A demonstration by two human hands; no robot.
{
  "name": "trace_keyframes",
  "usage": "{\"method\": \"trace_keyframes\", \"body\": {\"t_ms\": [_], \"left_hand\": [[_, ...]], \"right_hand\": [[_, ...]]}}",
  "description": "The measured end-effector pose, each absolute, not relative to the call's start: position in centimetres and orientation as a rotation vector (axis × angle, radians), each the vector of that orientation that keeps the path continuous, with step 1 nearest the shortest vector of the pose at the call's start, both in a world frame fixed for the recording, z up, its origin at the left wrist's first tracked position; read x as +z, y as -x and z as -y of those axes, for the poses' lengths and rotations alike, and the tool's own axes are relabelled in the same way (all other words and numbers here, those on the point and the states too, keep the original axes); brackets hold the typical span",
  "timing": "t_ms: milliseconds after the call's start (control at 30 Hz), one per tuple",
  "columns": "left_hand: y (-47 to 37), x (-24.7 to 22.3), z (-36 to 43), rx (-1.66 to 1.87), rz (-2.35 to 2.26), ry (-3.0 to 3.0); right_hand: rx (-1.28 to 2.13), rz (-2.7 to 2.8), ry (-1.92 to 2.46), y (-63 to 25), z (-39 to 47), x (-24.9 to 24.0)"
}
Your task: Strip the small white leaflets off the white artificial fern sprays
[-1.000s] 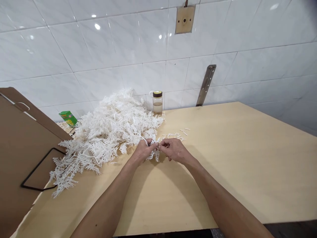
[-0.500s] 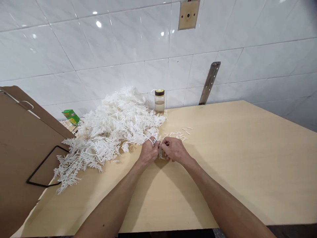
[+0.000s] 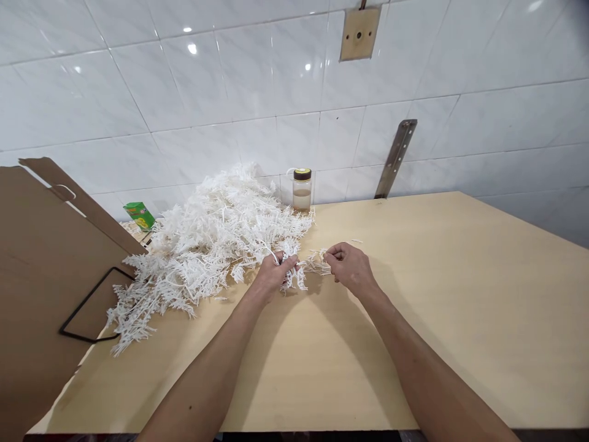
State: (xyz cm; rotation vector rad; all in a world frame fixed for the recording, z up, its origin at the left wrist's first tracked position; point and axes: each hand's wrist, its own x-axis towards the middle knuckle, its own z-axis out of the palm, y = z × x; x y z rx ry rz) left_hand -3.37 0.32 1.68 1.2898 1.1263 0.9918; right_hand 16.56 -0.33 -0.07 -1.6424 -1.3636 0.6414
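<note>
My left hand [image 3: 275, 272] is closed on a white artificial foliage sprig [image 3: 293, 279], whose feathery tips stick out past the thumb. To its right, my right hand [image 3: 348, 264] has thumb and fingertips pinched together over small loose white bits [image 3: 316, 265] on the table. Whatever that pinch may hold is too small to make out. A large heap of white artificial foliage [image 3: 216, 221] spreads over the table behind and left of my left hand.
At the left stands a cardboard box [image 3: 41, 264] with a black wire frame [image 3: 76, 313] against it. A green carton [image 3: 140, 215] lies behind the heap. Near the tiled wall stands a bottle [image 3: 302, 191] with a dark lid. The wooden table [image 3: 460, 319] extends right; a metal bracket [image 3: 396, 159] is behind it.
My right hand has moved right, away from my left hand, and more of the held sprig now shows. The whole view has shifted slightly.
</note>
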Motion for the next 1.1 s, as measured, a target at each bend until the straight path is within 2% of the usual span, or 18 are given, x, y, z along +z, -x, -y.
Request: {"method": "trace_keyframes", "body": {"t_ms": [167,367,700,900,1100], "left_hand": [[3.4,1.1,-0.6,0.992,-1.106,-1.308],[2.8,1.0,-0.3,1.008,-1.139,-1.303],[2.6,1.4,-0.1,1.008,-1.224,-1.287],[2.6,0.9,-0.3,0.985,-1.292,-1.376],[2.1,1.0,0.2,1.238,-1.317,-1.671]], "right_hand": [[0.577,1.441,1.597,-16.0,0.8,0.6],[0.751,1.615,1.377,-13.7,2.0,1.3],[0.443,1.815,1.381,-12.5,1.8,0.0],[0.361,1.858,1.487,-12.2,1.9,-0.3],[0.351,1.724,1.793,-12.1,1.0,-0.4]]}}
